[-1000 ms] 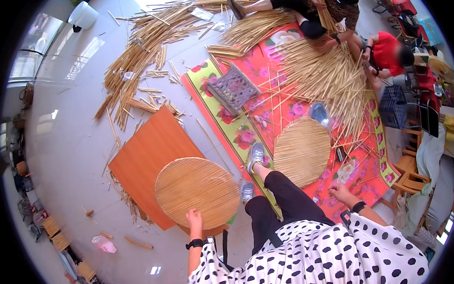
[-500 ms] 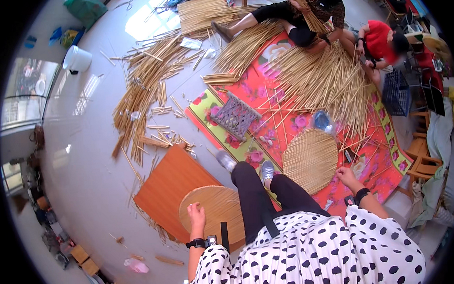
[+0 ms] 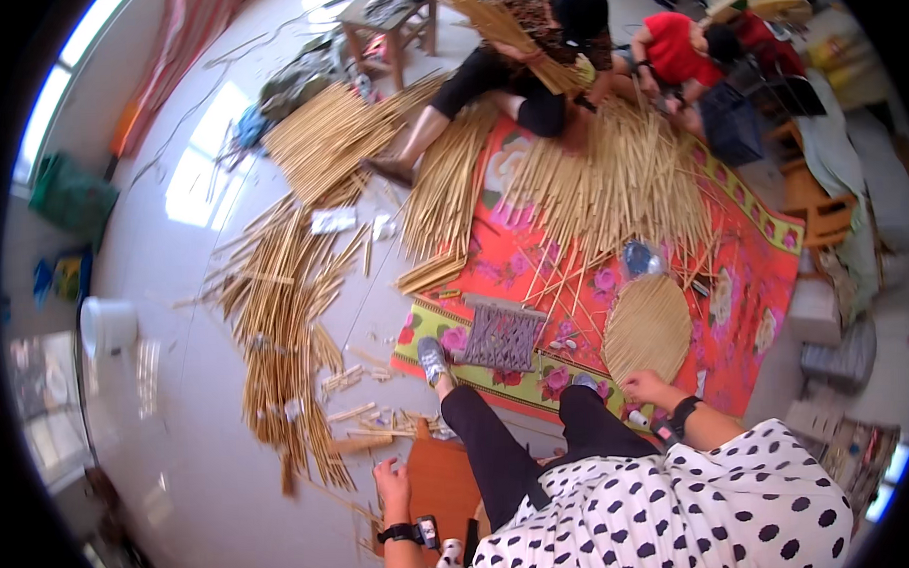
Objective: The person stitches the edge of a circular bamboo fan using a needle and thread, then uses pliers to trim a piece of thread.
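Note:
A round woven straw mat, pale yellow, is tilted up in front of my right knee. My right hand has its fingers closed at the mat's lower edge. Lower left, my left hand hangs loosely curled with nothing visible in it. It is beside a brown wooden board on the floor, partly hidden by my leg. Black bands with small devices circle both my wrists.
A red flowered floor mat bears fanned straw stalks and a grey woven stool. Straw bundles lie on the tiles. Two people sit beyond. A white bucket stands left, a wooden stool at the back.
My view has turned, and I have stepped so that one foot is by the grey stool. The straw mat looks narrower and more tilted. The wooden board has slid low in view.

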`<state>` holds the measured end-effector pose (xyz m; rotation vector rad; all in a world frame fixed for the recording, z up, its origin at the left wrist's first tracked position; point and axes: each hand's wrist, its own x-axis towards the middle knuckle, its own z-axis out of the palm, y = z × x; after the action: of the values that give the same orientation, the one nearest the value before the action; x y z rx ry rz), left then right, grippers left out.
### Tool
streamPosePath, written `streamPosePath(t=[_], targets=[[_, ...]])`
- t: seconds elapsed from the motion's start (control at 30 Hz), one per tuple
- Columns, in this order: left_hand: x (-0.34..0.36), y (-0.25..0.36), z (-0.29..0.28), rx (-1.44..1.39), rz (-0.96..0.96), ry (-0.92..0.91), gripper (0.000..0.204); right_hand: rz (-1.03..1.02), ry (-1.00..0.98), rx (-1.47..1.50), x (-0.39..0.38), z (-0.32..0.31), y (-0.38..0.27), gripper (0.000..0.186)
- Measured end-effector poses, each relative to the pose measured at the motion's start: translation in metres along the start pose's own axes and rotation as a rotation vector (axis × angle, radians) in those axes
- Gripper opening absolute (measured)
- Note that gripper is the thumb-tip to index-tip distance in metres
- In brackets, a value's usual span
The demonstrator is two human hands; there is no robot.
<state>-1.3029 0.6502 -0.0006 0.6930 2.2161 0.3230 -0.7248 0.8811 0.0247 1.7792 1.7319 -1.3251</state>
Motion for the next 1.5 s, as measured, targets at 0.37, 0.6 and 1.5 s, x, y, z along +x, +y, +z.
streamPosePath(t=[0.37, 0.6, 1.5], targets=[[0.24, 0.14, -0.113, 0.327, 0.392, -0.072, 0.025, -0.265, 0.18, 0.192, -0.01, -0.008, -0.274, 0.019], [0.292, 0.26, -0.047, 0.387, 0.536, -0.248, 0.03, 0.037, 0.326, 0.157, -0.017, -0.007, -0.189, 0.018], [0.508, 0.327, 0.449, 0.776, 0.883, -0.332, 0.028, 0.811, 0.291, 1.101, -0.073, 0.356, -0.051, 0.009]])
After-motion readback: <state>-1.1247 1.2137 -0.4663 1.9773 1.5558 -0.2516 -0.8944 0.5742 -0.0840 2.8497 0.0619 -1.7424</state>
